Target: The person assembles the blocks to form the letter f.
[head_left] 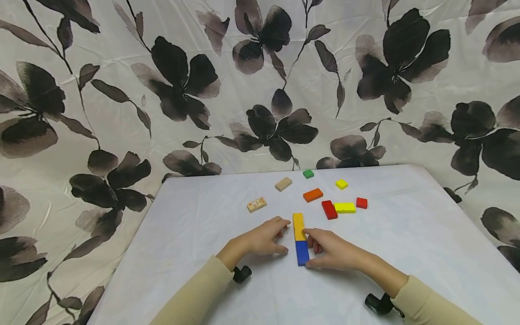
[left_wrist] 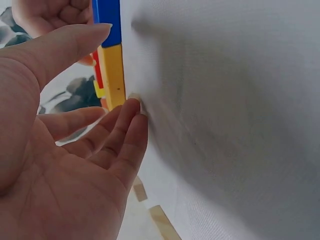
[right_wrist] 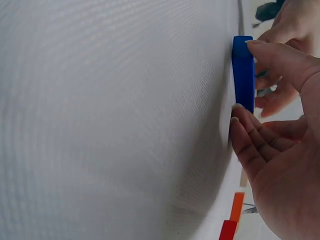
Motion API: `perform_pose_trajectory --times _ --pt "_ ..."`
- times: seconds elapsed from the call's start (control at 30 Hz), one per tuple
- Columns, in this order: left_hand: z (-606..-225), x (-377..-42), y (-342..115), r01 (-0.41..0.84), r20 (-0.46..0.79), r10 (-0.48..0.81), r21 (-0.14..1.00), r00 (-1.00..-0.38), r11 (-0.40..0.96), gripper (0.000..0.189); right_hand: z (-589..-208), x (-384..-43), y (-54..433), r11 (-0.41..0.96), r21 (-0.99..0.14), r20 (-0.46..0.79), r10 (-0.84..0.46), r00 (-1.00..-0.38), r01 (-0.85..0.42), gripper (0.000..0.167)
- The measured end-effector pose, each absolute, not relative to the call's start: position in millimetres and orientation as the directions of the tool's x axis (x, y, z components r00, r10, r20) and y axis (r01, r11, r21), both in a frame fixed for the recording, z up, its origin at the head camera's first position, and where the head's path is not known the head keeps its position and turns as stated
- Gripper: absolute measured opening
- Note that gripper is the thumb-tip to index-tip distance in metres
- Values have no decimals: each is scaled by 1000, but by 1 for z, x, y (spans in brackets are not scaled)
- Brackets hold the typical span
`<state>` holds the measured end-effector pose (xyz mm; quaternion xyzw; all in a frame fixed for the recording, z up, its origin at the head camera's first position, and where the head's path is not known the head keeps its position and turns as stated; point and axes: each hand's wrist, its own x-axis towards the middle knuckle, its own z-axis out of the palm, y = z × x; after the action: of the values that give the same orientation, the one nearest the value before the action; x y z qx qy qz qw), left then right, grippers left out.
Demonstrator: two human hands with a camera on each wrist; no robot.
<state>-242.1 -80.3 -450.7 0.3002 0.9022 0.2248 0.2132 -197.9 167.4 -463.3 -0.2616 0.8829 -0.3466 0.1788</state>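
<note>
A yellow block (head_left: 298, 226) and a blue block (head_left: 302, 253) lie end to end in one line on the table, the blue one nearer. My right hand (head_left: 335, 251) is at their right side. Its thumb touches the near end of the blue block (right_wrist: 244, 75), and its index finger touches the yellow block's edge. To the left of the pair is my left hand (head_left: 264, 237), apart from the blocks by a small gap, fingers loosely bent and holding nothing. In the left wrist view, the yellow block (left_wrist: 114, 75) shows beyond its thumb and fingers.
Farther back on the white-covered table (head_left: 183, 253) lie a patterned wooden block (head_left: 257, 205), a plain wooden block (head_left: 283, 184), an orange block (head_left: 313, 195), a red block (head_left: 329, 210), a long yellow block (head_left: 345, 207) and small green (head_left: 308, 174), yellow (head_left: 341, 184) and red (head_left: 361, 203) pieces.
</note>
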Motion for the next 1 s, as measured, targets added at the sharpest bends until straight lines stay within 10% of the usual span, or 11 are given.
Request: perform_pose_trajectory --times 1.0 --pt "-453 -225 -71 574 -165 691 443 -703 689 71 -464 -199 169 607 -704 -110 -605 -788 -368 81"
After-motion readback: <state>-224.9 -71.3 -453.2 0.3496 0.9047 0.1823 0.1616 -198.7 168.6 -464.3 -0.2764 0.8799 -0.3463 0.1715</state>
